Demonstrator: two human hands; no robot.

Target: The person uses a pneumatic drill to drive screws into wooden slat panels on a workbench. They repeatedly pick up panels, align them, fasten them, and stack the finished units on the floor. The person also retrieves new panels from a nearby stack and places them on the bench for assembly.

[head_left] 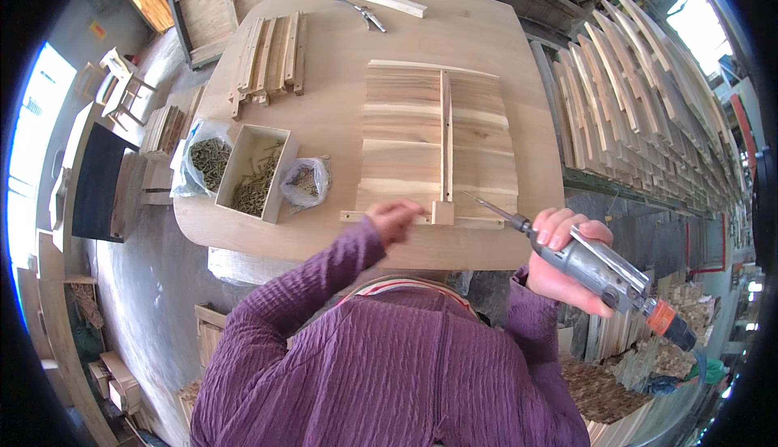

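Observation:
In my right hand [567,262] is a silver air screwdriver [596,273] with an orange collar at its hose end. Its long thin bit points up and left, the tip just right of a small wooden block [442,213]. My left hand [394,221] hovers at the block's left, fingers pinched together; anything between them is too small to make out. The block sits at the near end of an upright batten [446,135], which lies across a panel of pale boards [405,163]. A drilled crosswise strip [356,216] runs along the panel's near edge.
Left on the table [340,244] stand a box of screws [284,143], a bag of longer screws [209,163] and a small bag of screws [305,183]. Drilled battens [270,54] lie behind them. Pliers [369,17] and a loose stick [389,1] lie far back. Boards [632,98] are stacked right.

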